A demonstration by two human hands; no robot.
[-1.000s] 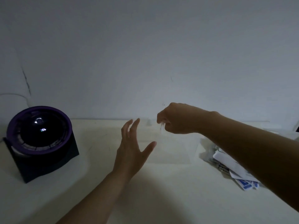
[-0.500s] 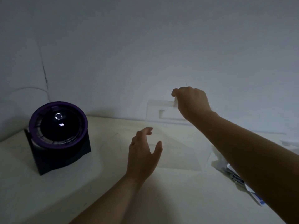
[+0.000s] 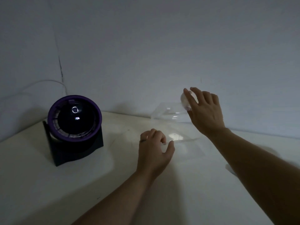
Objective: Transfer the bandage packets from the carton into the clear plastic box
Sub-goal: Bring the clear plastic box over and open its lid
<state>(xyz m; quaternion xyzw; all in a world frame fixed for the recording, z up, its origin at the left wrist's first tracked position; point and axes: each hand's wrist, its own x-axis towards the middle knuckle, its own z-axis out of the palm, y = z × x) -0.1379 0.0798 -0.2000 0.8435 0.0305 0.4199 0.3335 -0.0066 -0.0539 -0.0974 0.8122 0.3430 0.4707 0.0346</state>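
The clear plastic box [image 3: 183,140] stands on the white table, hard to make out in the dim light. Its transparent lid [image 3: 168,112] is raised and tilts back toward the wall. My right hand [image 3: 205,111] holds the lid at its upper right corner, fingers spread along the edge. My left hand [image 3: 155,147] pinches the box's front left rim between thumb and fingers. Neither the carton nor any bandage packet can be made out; a small pale scrap [image 3: 230,169] shows beside my right forearm.
A black stand carrying a purple-rimmed dark dome [image 3: 74,118] sits at the left of the table [image 3: 65,192], close to the wall. A thin white cable [image 3: 48,82] runs along the wall behind it.
My right hand has swung the lid up and back. My left hand has dropped from open in the air onto the box's front rim. The packets at the right have left the view.
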